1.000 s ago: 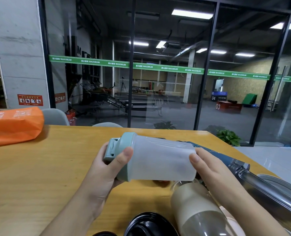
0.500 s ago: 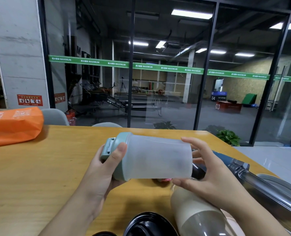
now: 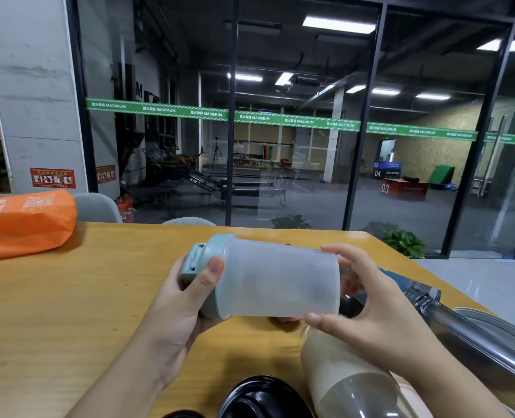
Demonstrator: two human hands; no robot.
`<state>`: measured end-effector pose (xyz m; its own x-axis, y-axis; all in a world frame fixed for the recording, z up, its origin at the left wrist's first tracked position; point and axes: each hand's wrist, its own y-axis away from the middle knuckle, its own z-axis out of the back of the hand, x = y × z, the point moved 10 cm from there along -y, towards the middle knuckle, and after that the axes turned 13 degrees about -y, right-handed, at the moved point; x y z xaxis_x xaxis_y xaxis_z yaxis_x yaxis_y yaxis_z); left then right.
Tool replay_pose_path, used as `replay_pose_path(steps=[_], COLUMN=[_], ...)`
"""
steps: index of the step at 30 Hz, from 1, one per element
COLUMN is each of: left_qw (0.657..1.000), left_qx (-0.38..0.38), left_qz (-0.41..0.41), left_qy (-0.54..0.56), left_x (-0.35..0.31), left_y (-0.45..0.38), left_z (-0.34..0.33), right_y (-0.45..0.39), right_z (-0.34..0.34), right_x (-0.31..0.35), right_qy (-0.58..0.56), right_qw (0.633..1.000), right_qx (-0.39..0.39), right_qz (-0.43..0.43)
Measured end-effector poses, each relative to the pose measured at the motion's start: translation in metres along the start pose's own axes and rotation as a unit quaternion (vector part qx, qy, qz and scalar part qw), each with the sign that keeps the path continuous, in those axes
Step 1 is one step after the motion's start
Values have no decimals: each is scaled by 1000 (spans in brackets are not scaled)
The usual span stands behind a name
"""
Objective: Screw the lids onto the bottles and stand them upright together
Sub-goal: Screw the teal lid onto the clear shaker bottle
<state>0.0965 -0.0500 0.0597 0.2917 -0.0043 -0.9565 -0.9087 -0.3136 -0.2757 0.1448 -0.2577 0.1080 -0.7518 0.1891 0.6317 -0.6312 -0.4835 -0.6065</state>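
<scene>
— Left hand (image 3: 183,300) of ours wraps the green lid (image 3: 203,267) of the frosted bottle (image 3: 277,282), which we hold sideways above the desk (image 3: 69,297).

— And our right hand (image 3: 367,303) only pinches its base with spread fingers. If we twist strongly, the base can slip and fall on the beige bottle (image 3: 340,378) lying below.

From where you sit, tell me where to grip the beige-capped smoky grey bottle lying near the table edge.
Grip the beige-capped smoky grey bottle around its beige upper band, coming from above with the right hand. It lies on its side on the wooden table, so the round body probably rolls; wrap across it.
</scene>
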Motion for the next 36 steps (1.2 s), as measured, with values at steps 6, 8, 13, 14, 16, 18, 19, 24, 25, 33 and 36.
replay_pose_path(steps=[6,8,13,14,16,18,19,24,25,33,36], left_qw=[998,998,999,999,999,997,995,953,942,909,902], left_qx=[21,38,26,18,-11,-57,-84,-225,-242,-256,-254], left_qz=[-20,-24,-29,-30,-34,-47,-58,-106,-115,-134,-116], left_qy=[58,40,20,21,29,29,21,-171,-201,-299,-328], left_x=[-6,-5,-4,-4,-4,-6,-9,-29,-32,-34,-35], left_y=[0,2,1,0,-2,-5,-6,2,4,5,6], left_z=[-7,-11,-7,-5,2,16,25,59,62,66,65], right_y=[0,0,-1,-1,-1,-1,-1,-3,-3,-5,-5], right_z=[-5,-2,-3,-5,-9,-12,-11,-2,-2,0,0], right_x=[-4,-7,-13,-14,-15,-16,-17,-21,-22,-29,-30], right_qy=[-25,-35,-27,-25,-20,-9,-3,1,3,4,5], right_qw=[1000,999,999,999,999,998,998,999,999,998,997], right_qx=[7,-1,9,15,31,39,36,10,7,-7,-7], right_qz=[-9,-16,-27,-30,-38,-42,-42,-48,-52,-69,-77])
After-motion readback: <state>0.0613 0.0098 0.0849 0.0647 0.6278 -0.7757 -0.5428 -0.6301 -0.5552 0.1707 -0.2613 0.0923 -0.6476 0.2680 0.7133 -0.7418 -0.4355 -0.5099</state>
